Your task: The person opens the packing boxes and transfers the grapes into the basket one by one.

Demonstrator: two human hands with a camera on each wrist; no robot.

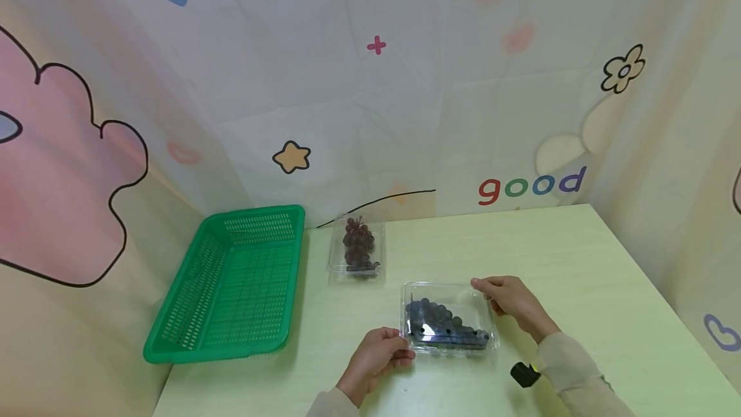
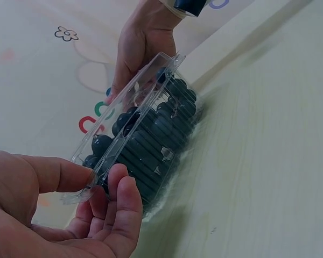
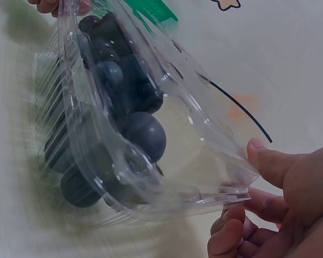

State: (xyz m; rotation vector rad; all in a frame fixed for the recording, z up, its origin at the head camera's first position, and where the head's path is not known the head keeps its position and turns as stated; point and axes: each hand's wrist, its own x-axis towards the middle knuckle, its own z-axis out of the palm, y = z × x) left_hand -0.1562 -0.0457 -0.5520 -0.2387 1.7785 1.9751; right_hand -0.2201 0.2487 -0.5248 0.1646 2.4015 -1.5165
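Note:
A clear plastic clamshell box with dark grapes inside sits between both hands at the front middle of the table. My left hand pinches its near left corner, thumb above and curled fingers below the rim in the left wrist view. At the far right corner, my right hand pinches the rim between thumb and fingers. The lid lies over the grapes, which are bunched along the near side. In the right wrist view, the rim passes between the right thumb and fingers.
To the left stands a green plastic basket with slotted walls. Behind the held box, a second clear box holds reddish grapes. A patterned curtain hangs along the back edge of the pale table.

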